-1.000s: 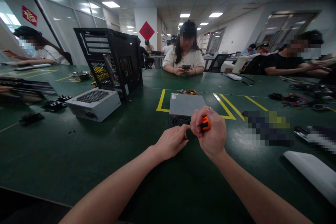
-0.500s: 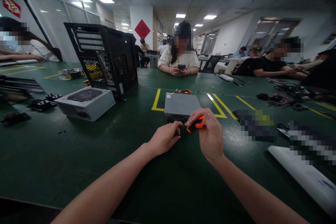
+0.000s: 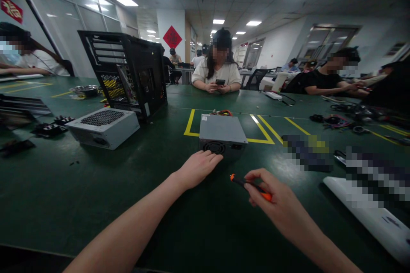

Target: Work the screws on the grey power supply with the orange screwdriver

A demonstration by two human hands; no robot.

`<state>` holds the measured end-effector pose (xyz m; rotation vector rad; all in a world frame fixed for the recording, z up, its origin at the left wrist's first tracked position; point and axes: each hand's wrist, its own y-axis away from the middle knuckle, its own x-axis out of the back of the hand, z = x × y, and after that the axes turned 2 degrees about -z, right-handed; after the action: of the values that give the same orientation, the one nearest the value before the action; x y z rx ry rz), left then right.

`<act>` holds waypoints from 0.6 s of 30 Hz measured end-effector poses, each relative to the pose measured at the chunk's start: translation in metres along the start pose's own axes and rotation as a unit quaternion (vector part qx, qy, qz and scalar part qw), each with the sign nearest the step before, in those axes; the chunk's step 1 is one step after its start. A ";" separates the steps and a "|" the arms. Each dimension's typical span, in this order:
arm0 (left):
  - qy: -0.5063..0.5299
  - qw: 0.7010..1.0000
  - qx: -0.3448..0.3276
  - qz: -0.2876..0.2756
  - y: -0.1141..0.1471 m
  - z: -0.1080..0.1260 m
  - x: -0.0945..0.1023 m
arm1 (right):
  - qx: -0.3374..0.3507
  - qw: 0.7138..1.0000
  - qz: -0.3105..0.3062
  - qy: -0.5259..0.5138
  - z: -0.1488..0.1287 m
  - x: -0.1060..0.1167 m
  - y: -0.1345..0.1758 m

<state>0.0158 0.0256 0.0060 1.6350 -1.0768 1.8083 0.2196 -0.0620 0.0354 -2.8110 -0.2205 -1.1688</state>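
Keeping the broad green table clear in the lower middle of the frame would serve the work well; the black computer case, upright at the left of the frame, stands apart from both hands and is best left out of reach of the elbows; the grey box, flat on the table at the centre, should stay square and still, and a palm behind its near face would probably steady it better than fingertips alone; the left hand, palm down with fingers stretched forward, lies at that near face below the fan grille, gripping nothing that shows; whether it touches the box cannot be told, and its fingertips are safest off the line of the tool; the right hand, right of centre and well apart from the left, pinches the orange-and-black tool between thumb and fingers; a fuller grip around the handle would likely give more control than this light pinch.

Against the frame half a second ago, case and box sit much the same; the left hand, its forefinger bent toward the tool then, now lies flatter; the right hand has dropped back from the box, lower in the frame; the tool has come away with it, leaving the small socket at the box's right front uncovered.
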 end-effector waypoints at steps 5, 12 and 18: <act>-0.035 0.999 -0.023 -0.012 0.001 0.003 0.008 | -0.104 0.983 -0.091 -0.122 0.000 -0.013 0.001; -0.044 0.998 -0.027 -0.022 0.000 0.003 0.007 | -0.196 0.938 -0.142 -0.249 0.005 -0.023 -0.008; -0.045 0.999 -0.026 -0.008 -0.001 0.006 0.004 | -0.203 0.927 -0.141 -0.280 0.011 -0.031 -0.009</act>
<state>0.0195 0.0211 0.0099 1.7034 -1.1361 1.6975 0.2042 -0.0545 0.0057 -3.5255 -0.4846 -0.4337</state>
